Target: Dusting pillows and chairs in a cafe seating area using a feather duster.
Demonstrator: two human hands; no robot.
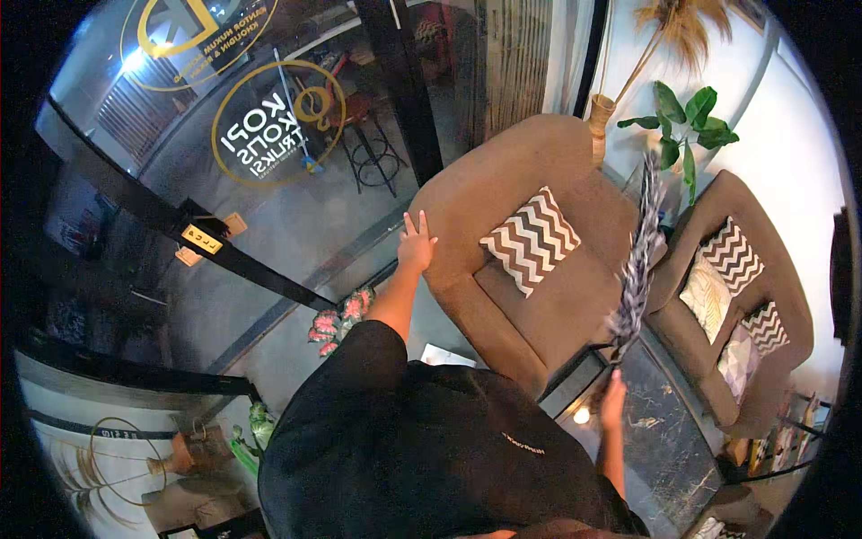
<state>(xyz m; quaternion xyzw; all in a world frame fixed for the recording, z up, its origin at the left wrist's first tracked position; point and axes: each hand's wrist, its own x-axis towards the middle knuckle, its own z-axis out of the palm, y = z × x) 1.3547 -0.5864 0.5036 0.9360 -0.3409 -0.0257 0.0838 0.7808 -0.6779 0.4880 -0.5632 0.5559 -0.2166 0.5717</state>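
Observation:
My right hand (613,396) is closed around the handle of a fluffy grey duster (636,266). The duster points away from me, its fibres in front of the right side of a brown upholstered armchair (498,162). My left hand (417,244) touches the outer edge of that armchair's backrest with its fingers spread, holding nothing. On the armchair lies a brown-and-white zigzag cushion (531,240).
A brown sofa (801,296) with several cushions stands to the right, beside a dark marble-look table (667,431). Glass panels with lettering (350,229) are on the left. Pink-leaved foliage (340,320) is near my left arm; a green plant (700,121) stands behind the seats.

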